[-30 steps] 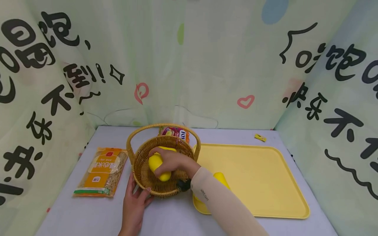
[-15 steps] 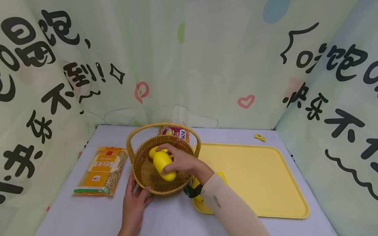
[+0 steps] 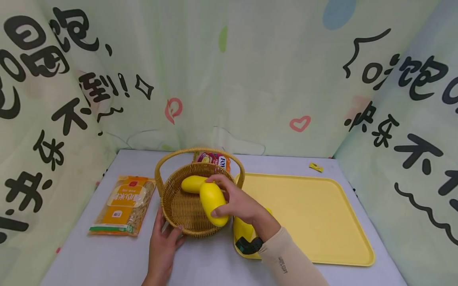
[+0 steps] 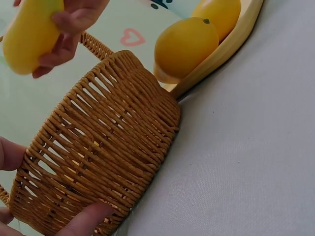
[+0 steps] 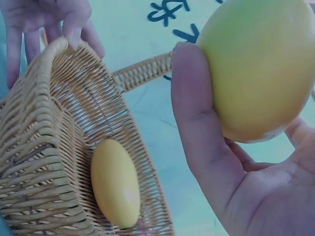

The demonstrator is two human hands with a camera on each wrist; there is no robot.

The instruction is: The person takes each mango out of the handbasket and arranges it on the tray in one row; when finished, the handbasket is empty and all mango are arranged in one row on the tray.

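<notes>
My right hand holds a yellow mango over the right front of the wicker basket, thumb on one side and fingers on the other. The right wrist view shows this held mango up close, greenish at its top. A second mango lies inside the basket. My left hand grips the basket at its front left, thumb over the rim and fingers along the outer wall. On the tray, partly behind my right wrist, are two more mangoes, seen whole side by side in the left wrist view.
The yellow tray takes up the table's right side. A bag of grain lies left of the basket. Behind the basket is a purple snack packet, and a small yellow packet lies behind the tray. Printed curtains surround the table.
My right hand has lifted one mango from inside the basket and carried it right, toward the rim, uncovering the other mango. My left hand stays at the basket.
</notes>
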